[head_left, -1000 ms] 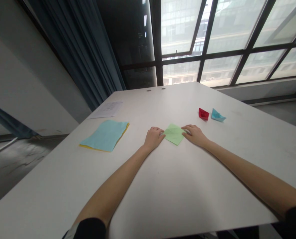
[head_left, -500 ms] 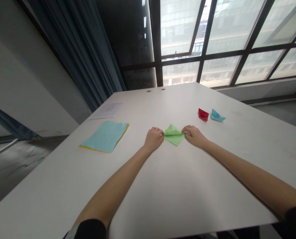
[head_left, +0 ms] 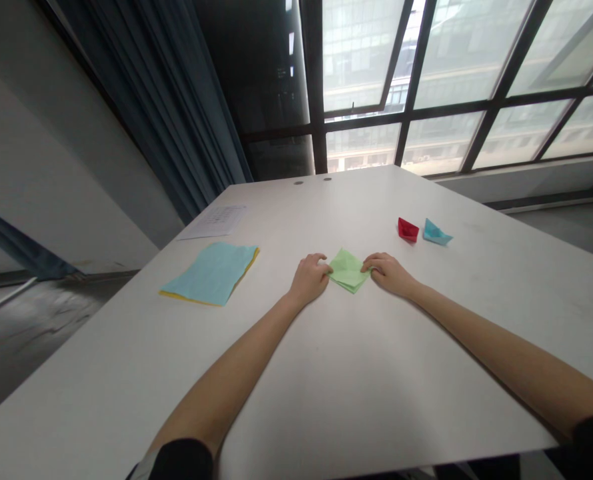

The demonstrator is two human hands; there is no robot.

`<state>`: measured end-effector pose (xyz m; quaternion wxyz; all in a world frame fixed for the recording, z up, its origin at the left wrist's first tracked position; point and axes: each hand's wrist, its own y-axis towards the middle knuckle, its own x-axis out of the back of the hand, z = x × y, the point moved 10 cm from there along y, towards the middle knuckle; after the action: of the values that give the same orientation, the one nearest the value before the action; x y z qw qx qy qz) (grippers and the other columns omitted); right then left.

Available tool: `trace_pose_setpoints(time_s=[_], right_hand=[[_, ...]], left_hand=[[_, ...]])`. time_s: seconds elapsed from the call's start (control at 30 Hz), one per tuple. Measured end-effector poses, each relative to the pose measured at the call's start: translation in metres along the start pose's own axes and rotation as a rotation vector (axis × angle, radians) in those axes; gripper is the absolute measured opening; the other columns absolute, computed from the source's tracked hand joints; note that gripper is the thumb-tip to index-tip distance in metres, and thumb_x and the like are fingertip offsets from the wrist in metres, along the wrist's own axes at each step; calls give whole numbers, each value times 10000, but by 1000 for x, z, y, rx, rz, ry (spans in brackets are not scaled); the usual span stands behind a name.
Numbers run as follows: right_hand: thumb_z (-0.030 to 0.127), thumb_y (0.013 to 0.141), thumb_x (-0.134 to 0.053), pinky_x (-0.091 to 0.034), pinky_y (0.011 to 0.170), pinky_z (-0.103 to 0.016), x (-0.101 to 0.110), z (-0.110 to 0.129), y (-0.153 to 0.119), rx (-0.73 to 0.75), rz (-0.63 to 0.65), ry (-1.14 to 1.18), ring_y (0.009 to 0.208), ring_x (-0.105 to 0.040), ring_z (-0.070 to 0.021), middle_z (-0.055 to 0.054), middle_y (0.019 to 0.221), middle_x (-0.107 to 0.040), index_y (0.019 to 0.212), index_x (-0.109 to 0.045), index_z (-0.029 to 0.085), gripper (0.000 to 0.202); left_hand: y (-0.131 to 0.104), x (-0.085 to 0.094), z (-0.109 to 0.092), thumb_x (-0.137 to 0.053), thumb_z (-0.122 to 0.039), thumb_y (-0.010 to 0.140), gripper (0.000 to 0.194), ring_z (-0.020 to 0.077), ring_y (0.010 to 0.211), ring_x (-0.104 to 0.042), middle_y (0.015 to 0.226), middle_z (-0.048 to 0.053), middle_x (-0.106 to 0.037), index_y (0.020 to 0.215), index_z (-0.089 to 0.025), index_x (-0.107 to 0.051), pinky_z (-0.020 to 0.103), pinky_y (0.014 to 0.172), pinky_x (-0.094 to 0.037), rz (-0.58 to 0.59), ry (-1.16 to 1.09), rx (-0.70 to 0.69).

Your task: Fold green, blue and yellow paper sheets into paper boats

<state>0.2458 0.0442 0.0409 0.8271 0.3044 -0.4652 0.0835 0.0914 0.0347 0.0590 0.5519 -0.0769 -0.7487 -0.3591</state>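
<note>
green folded paper (head_left: 347,267) near frame centre, side corners partly hidden
your left hand (head_left: 310,279) parts thumb from forefinger; whether your right hand (head_left: 387,273) pinches, i cannot tell

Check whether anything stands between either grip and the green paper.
Nothing visible does: the left grip and right grip both touch the green paper at its sides. The red folded paper and blue folded paper lie beyond the right one; the light-blue sheet lies off left.
</note>
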Motion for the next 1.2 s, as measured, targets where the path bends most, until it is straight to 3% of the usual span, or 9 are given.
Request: trace_pose_setpoints(time_s=[0.17,0.33,0.5,0.73,1.03,1.2], right_hand=[[102,704,-434,-417,827,-344,3,5,0,6,4,-38,867,-557,-189,-35,938,-641,800,-674,215,282],[311,765,-515,-402,817,-357,6,17,-1,46,-2,-99,869,-556,-202,-62,896,-645,817,-661,206,187],[326,793,-499,-385,819,-356,3,23,-3,86,21,-119,888,-541,-199,-67,917,-630,895,-660,217,219],[424,790,-509,-383,802,-351,-2,30,-4,141,83,-107,861,-544,-194,-76,934,-613,995,-639,219,318],[442,792,-501,-372,813,-364,-2,28,-4,96,99,-133,871,-541,-202,-77,957,-613,998,-633,225,327],[370,832,-449,-381,809,-351,-2,27,-3,82,79,-156,889,-547,-197,-69,970,-626,1005,-634,224,293]], left_hand=[[0,0,-2,-488,-169,755,192,204,1022,-452,1062,58,-558,820,-206,-665,369,858,-382,27,23,23],[0,3,-19,-493,-363,795,245,225,971,-459,963,81,-579,793,-182,-658,398,838,-366,40,99,7],[1,6,-36,-517,-326,786,205,249,1041,-414,1098,99,-523,844,-186,-655,419,860,-340,25,145,13],[-1,-11,-47,-473,-456,797,337,216,891,-506,933,83,-573,942,-194,-630,361,777,-400,155,67,-20],[-3,-6,-48,-420,-514,798,403,244,858,-522,883,97,-581,901,-176,-614,376,724,-407,137,174,5],[-3,-6,-43,-407,-496,812,402,239,854,-527,886,106,-582,921,-165,-609,374,733,-403,132,210,12]])
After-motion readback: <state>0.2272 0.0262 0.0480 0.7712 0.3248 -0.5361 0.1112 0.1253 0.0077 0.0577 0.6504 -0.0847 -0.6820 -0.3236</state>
